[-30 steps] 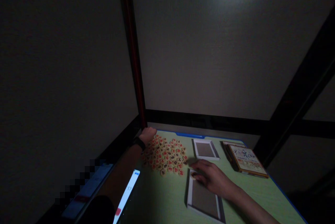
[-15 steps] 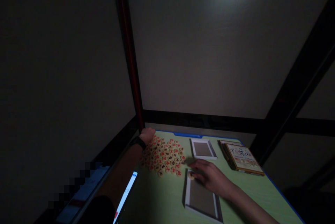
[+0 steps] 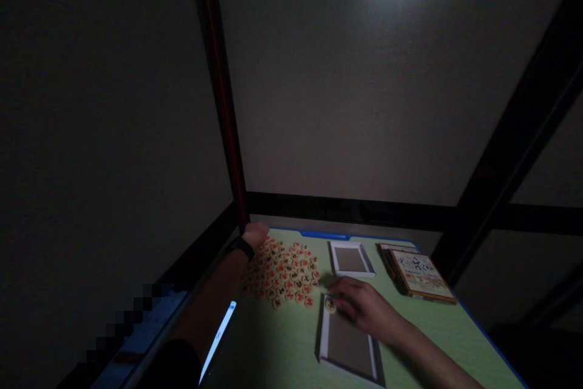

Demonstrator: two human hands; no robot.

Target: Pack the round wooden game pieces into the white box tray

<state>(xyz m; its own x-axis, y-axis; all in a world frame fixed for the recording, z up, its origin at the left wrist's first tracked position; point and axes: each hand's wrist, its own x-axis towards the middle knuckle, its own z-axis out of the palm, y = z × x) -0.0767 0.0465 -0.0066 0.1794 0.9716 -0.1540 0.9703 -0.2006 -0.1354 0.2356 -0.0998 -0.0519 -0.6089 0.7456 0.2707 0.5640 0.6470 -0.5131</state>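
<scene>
Round Chinese chess pieces [image 3: 286, 277] with red and black characters lie spread over the left part of the table. At their far left edge is my left hand [image 3: 255, 235], with a dark band on the wrist. Its fingers look curled closed, and whatever they may hold is hidden. My right hand [image 3: 364, 305] hovers over the far end of the nearer shallow box [image 3: 324, 334], thumb and bent fingers apart. Just beside the thumb, one black-marked piece [image 3: 330, 306] lies in the box's far left corner.
Another shallow white-rimmed box [image 3: 351, 258] stands farther back. Printed game boxes or lids [image 3: 421, 275] are at the right. A lit phone or tablet [image 3: 218, 340] lies by my left forearm. The green tabletop [image 3: 446, 331] has a blue edge, with walls behind and left.
My right thumb has come slightly away from the piece in the box corner, which now shows more fully. The left hand stays in place. The view has shifted slightly.
</scene>
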